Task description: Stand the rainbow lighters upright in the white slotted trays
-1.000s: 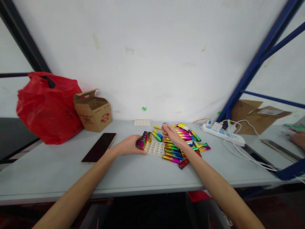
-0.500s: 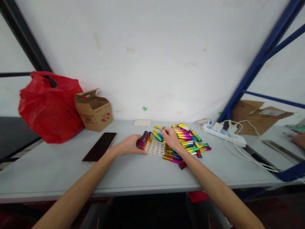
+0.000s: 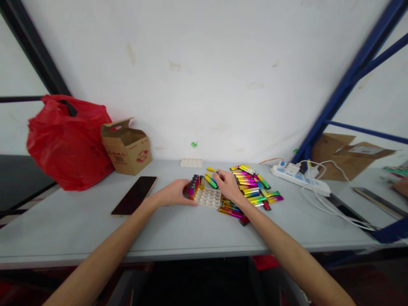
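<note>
A white tray [image 3: 208, 198] with round pockets lies on the table, and several shiny coloured lighters [image 3: 192, 189] stand upright along its left side. My left hand [image 3: 176, 193] is curved around that end, with the thumb at the tray's near edge and the fingers behind the standing lighters. Past the tray's far right corner, my right hand [image 3: 228, 182] is closed in a pinch on a lighter [image 3: 219, 173], mostly hidden by the fingers. Beside and under that hand spreads a pile of loose metallic lighters [image 3: 250, 191] in yellow, green, pink and blue.
A second white tray [image 3: 191, 162] lies by the wall. To the left are a phone [image 3: 134, 196], an open cardboard box [image 3: 128, 148] and a red plastic bag [image 3: 70, 144]. A power strip [image 3: 299, 180] with cables lies right; another person's hand [image 3: 400, 186] shows at the far right.
Both hands keep almost the same places. The whole view has shifted very slightly; the tray and the lighters look unchanged.
</note>
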